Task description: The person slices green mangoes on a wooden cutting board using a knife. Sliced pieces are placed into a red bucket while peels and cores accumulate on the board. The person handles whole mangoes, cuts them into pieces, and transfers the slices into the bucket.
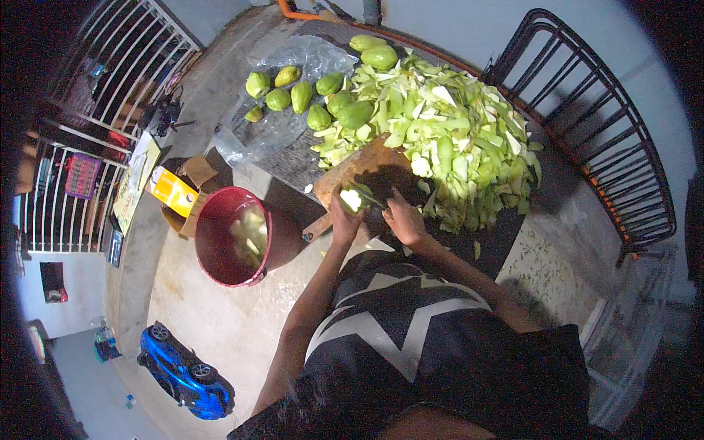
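My left hand [343, 221] is wrapped round a partly peeled green papaya [352, 199], its pale cut face turned up. In my right hand [405, 220] is a knife [374, 199], with the blade against the right side of the papaya. Both hands are over the near end of a wooden cutting board [341, 176]. A large heap of green and white peelings [462, 139] spreads beyond the board to the right. Several whole green papayas [301, 96] lie at the far left of the heap, some of them on a clear plastic sheet [242, 143].
A dark red bucket [282, 235] stands left of my left forearm, with pale peeled pieces [251, 231] in liquid. Beside it is an open cardboard box [194, 172] with a yellow packet [174, 188]. A blue toy car [183, 372] lies lower left. Black metal racks [587, 125] lean at right.
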